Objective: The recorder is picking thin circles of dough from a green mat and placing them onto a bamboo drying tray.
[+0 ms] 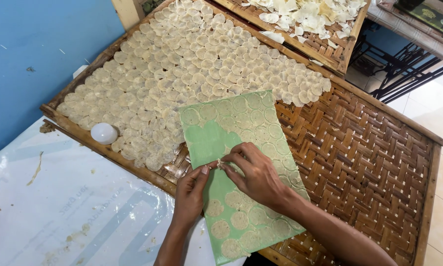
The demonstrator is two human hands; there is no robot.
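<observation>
Your right hand (256,175) and left hand (192,189) meet at mid-board, both pinching one thin disc (220,164) between fingertips. It sits just above your grip, on the green board (206,143), whose long axis runs away from you across the woven tray (379,162). More discs lie below and beyond.

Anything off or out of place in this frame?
A white egg-like ball sits on the woven tray's edge, alone among flat discs. The white sheet carries brown smears. The green board has a bare patch where discs are gone, beside both hands, left and right.
</observation>
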